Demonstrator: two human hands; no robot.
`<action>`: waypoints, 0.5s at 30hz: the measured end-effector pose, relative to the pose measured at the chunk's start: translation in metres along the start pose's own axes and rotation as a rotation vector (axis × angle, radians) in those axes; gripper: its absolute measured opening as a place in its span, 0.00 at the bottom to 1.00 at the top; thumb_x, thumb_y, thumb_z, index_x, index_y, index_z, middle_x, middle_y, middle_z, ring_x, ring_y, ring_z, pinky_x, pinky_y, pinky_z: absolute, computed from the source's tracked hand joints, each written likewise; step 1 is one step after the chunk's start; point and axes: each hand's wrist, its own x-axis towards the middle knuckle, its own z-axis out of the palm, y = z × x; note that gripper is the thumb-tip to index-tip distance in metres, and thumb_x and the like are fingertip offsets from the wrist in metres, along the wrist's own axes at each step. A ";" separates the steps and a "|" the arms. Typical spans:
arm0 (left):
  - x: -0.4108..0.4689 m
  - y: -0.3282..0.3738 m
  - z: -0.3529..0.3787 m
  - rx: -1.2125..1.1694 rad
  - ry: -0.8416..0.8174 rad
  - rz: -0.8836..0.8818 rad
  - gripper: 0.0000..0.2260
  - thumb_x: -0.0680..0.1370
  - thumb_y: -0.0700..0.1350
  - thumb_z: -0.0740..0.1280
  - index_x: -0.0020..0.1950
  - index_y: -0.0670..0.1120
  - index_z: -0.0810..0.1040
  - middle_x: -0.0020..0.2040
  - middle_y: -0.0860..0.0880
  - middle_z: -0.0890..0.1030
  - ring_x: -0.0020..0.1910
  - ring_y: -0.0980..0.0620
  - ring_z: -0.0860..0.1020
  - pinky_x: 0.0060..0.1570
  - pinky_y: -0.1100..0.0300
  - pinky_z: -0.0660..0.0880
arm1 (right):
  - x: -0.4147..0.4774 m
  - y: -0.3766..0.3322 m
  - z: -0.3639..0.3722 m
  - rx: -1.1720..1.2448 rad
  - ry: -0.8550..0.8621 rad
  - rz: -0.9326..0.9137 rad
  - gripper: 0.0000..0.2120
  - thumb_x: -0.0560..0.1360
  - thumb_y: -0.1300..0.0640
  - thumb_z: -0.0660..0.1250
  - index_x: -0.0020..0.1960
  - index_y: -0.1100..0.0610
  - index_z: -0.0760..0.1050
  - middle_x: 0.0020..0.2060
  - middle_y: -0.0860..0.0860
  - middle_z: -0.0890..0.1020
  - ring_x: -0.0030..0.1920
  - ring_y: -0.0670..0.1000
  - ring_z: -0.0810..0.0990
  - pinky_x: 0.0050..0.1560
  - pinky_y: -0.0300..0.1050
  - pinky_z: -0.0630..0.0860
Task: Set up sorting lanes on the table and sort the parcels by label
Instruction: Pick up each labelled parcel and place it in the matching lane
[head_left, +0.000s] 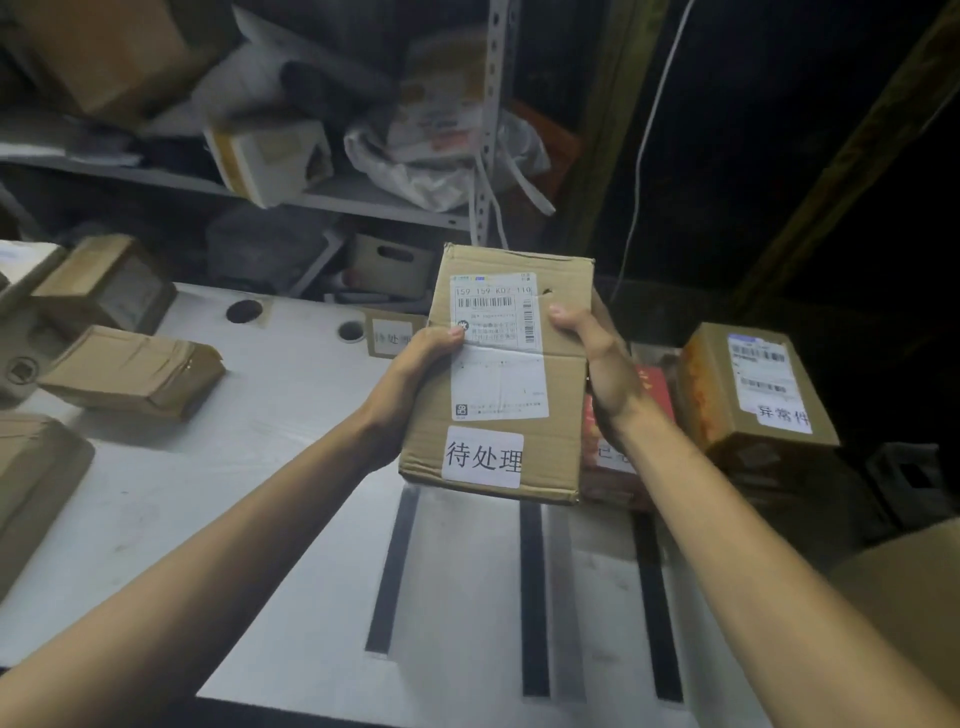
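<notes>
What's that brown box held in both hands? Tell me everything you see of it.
The cardboard box is brown and creased, with a small tear near its far right edge. Its facing side carries a shipping label with barcodes and, below, a white sticker reading 待处理. The left hand and right hand grip its sides, holding it above the table.

I see a brown cardboard parcel (498, 384) held tilted above the table (260, 467), label side toward me, left hand (415, 374) and right hand (597, 358) gripping its side edges. A white sticker (483, 457) reads 待处理. Three black tape strips (535, 597) run toward the near edge.
</notes>
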 end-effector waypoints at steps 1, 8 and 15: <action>0.004 0.005 -0.012 -0.007 0.007 -0.018 0.16 0.80 0.54 0.60 0.60 0.47 0.79 0.55 0.44 0.84 0.49 0.46 0.84 0.48 0.53 0.81 | 0.008 0.001 0.011 -0.002 0.002 0.013 0.22 0.72 0.46 0.68 0.65 0.47 0.75 0.58 0.53 0.83 0.57 0.57 0.83 0.62 0.59 0.79; 0.041 0.027 -0.133 -0.009 0.057 -0.170 0.14 0.81 0.51 0.58 0.53 0.46 0.80 0.44 0.45 0.86 0.36 0.48 0.85 0.33 0.58 0.81 | 0.076 0.036 0.123 -0.135 -0.063 0.237 0.33 0.67 0.33 0.66 0.70 0.37 0.63 0.57 0.50 0.82 0.56 0.53 0.82 0.61 0.58 0.77; 0.075 -0.005 -0.224 -0.024 -0.011 -0.420 0.14 0.81 0.51 0.59 0.58 0.43 0.77 0.44 0.43 0.86 0.37 0.47 0.85 0.33 0.59 0.80 | 0.116 0.117 0.195 -0.121 -0.057 0.548 0.33 0.72 0.41 0.74 0.71 0.46 0.64 0.59 0.49 0.83 0.55 0.50 0.83 0.51 0.48 0.80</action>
